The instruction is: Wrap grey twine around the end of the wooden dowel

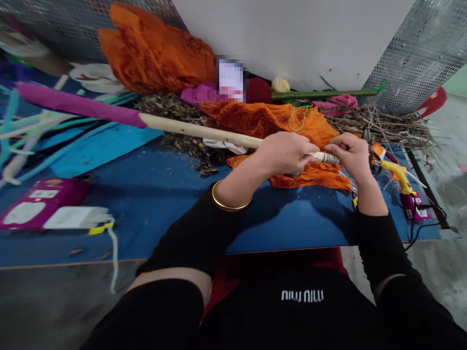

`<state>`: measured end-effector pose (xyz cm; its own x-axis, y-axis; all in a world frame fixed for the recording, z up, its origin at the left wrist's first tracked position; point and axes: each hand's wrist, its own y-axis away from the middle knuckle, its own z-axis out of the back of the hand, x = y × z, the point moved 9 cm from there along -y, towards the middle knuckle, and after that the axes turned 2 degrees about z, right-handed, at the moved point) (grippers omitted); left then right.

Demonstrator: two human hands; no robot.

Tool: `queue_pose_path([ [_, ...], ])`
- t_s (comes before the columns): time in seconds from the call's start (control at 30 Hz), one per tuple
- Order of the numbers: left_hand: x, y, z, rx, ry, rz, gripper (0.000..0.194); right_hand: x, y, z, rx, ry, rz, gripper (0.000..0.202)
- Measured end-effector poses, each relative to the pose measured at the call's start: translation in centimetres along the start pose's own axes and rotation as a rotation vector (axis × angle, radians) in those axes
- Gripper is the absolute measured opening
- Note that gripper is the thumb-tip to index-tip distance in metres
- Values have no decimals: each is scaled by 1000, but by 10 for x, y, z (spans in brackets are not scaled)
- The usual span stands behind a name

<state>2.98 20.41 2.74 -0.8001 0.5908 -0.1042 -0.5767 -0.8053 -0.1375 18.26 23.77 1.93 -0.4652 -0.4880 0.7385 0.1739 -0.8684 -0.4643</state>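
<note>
At the far left we see foam strips [25,131] in teal, white and black, loosely tangled, and below them a glossy purple power strip [62,192] with a blocky white adapter [73,217] lying against it. A smooth magenta covering [80,104] sheathes the rounded end of a long, pale stick [197,130], which slants above the blue tabletop [153,223] and runs rightward into our grasp. Beneath it we have a flat, bright blue sheet [105,146]; behind lies a crumpled, thin orange cloth [156,53], and next comes a rough heap of dried plant matter [175,112]. Our left hand [283,149], above a slim gold bangle [231,209], closes around the stick, thumb and fingers pinching it near its end. Past these fingertips juts a tip [330,158] ringed with fine dark bands, over a second wrinkled orange cloth [251,116]. Our right hand [350,151] curls there, thumb and forefinger pressed together on the banded end; we cannot tell whether a thread lies between them. Beyond, we notice a slender green rod [324,95] with a looped end, brittle twigs [397,127], and a yellow plastic glue gun [397,174].
</note>
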Motion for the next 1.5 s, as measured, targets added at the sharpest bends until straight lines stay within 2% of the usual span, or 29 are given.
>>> queue_pose_path([
  [0.1,1,2,1,-13,63,-40,28,-21,1,-17,158,-325,-228,24],
  [0.2,-2,5,4,-17,233,-120,27,-28,6,-35,231,-540,-375,30],
  [0.3,-2,8,12,-50,370,-177,27,-26,10,-51,207,-667,-404,40],
  [0.4,12,8,23,-163,376,-93,31,-29,14,-61,84,-719,-388,37],
  [0.53,21,9,31,-274,402,-36,37,-35,17,-52,-117,-534,-328,39],
  [0.6,21,9,32,-302,435,-35,36,-25,18,-42,-188,-389,-219,42],
  [0.73,25,9,33,-345,483,9,37,4,22,-29,-262,-199,-10,33],
  [0.87,28,10,32,-341,523,36,36,8,27,-19,-358,-97,43,42],
  [1.0,24,10,30,-283,545,21,34,3,29,-10,-439,8,79,49],
  [1.23,19,7,27,-250,536,-22,39,1,28,-10,-460,36,79,47],
  [1.37,23,7,26,-311,552,27,42,6,27,-20,-357,-34,61,39],
  [1.5,30,7,22,-399,550,151,42,23,30,-29,-233,52,169,31],
])
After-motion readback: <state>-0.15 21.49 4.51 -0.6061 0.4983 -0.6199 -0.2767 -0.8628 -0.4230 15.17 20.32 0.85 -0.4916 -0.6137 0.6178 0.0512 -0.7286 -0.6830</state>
